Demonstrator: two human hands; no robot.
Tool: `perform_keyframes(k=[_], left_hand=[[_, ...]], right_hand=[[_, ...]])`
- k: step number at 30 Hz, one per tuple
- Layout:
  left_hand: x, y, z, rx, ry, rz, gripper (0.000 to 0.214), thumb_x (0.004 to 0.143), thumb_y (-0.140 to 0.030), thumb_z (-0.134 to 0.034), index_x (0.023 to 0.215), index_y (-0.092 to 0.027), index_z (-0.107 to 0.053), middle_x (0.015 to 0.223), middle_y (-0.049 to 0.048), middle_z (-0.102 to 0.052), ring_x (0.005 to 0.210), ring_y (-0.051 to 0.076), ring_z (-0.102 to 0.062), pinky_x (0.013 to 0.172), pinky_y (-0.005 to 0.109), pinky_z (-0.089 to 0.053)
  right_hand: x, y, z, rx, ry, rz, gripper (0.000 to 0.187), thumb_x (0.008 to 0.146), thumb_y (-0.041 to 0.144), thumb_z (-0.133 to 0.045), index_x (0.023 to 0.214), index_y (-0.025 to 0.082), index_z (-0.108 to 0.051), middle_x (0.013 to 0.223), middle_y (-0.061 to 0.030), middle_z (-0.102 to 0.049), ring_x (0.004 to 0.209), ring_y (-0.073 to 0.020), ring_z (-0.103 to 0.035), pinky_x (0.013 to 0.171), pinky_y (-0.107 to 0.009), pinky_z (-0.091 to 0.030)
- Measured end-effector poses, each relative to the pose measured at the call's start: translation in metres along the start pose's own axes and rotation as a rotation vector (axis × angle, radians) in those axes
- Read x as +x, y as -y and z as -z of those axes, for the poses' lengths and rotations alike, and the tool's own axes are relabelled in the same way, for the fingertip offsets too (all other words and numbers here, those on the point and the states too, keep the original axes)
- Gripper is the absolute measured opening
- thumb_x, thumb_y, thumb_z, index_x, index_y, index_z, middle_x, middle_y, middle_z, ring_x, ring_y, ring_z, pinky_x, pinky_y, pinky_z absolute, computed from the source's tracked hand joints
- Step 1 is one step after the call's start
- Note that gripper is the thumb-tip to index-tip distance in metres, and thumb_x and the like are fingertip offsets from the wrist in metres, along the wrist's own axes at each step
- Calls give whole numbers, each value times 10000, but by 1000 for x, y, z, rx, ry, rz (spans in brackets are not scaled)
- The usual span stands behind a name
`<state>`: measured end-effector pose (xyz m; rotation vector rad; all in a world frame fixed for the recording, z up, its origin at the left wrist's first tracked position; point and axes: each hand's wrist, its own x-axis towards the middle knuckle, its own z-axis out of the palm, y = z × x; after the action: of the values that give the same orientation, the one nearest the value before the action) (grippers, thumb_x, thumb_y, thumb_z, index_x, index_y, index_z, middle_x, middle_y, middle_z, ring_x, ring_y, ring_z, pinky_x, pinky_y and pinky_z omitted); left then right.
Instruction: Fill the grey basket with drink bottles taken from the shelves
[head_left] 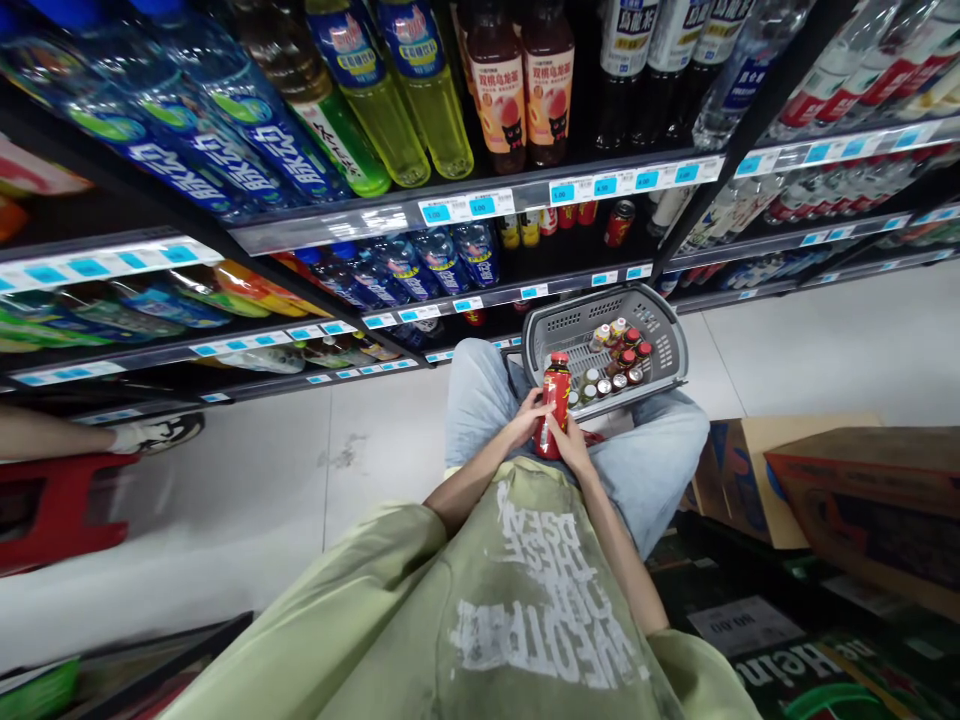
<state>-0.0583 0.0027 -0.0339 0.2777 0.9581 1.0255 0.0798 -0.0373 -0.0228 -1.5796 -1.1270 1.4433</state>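
I sit facing drink shelves, in a pale green printed shirt and light jeans. Both hands hold a red bottle (pixel 554 402) with a red cap upright over my lap. My left hand (pixel 526 418) wraps its left side. My right hand (pixel 570 443) grips its lower right side. Just beyond the bottle a grey plastic basket (pixel 660 335) rests on my knees. Several small bottles with red and pale caps stand in the basket.
Dark shelves (pixel 465 205) with blue price tags carry rows of bottled drinks. Open cardboard boxes (pixel 810 480) sit on the floor at right. At left, another person's leg and sneaker (pixel 154 433) lie beside a red stool (pixel 60 505). The floor is pale tile.
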Motion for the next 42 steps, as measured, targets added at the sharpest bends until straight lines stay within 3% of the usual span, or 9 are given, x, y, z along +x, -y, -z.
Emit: perform_keyframes(k=[5,10,17,22,27,31,38,42], left_hand=[[1,0,-4,-6,4,-17,592,665,-364,-1010,1087,-219,-621,978,-4,-791,839,176,-750,869,308,-578],[2,-4,-8,-63,-9,-46,446,768,-419,-959,907,-199,-596,895,-16,-741,822,157,-708,857,287,-564],[4,-6,-7,-127,-12,-29,302,857,-367,-888,943,-183,-664,952,16,-768,877,178,-721,902,313,-562],[5,-5,-4,-131,-23,-53,330,813,-328,-923,1020,-168,-723,1029,39,-805,928,185,-756,927,305,-567],[5,-2,-1,-73,-24,-78,489,713,-327,-1005,1097,-171,-746,1041,38,-825,886,171,-776,899,286,-579],[5,-1,1,-32,-21,-60,564,700,-337,-1019,1168,-159,-759,1047,64,-836,909,185,-793,934,307,-581],[1,-5,-2,5,5,-19,516,716,-340,-998,1162,-144,-827,1096,111,-848,985,247,-793,921,334,-564],[3,-9,-4,-16,-24,12,366,726,-348,-957,1003,-143,-833,970,87,-840,868,206,-767,802,281,-536]], right_hand=[[2,-1,0,-16,-7,-52,767,1000,839,-426,1205,186,-774,1218,-142,-820,1131,-322,-752,1048,-463,-569],[4,-1,1,-55,-10,-70,742,961,853,-465,1151,205,-773,1157,-131,-824,1089,-321,-748,1027,-453,-558],[4,4,3,-61,-38,-39,729,949,856,-471,1101,210,-773,1109,-124,-823,1086,-321,-730,1026,-441,-543],[3,8,2,22,-25,-46,691,953,837,-520,1068,205,-774,1105,-113,-824,1090,-317,-728,1035,-449,-551],[2,7,-2,152,-9,-61,706,956,805,-572,1256,191,-748,1202,-106,-815,1149,-294,-725,1053,-444,-568],[2,7,-2,170,-42,-50,712,943,805,-597,1251,185,-761,1191,-109,-820,1147,-297,-725,1037,-429,-574],[4,8,4,159,-55,-58,758,954,855,-510,1166,190,-803,1112,-108,-839,1097,-302,-745,973,-405,-583],[4,9,5,177,-78,-88,813,936,902,-463,1083,183,-813,1048,-109,-842,1036,-291,-752,907,-373,-588]])
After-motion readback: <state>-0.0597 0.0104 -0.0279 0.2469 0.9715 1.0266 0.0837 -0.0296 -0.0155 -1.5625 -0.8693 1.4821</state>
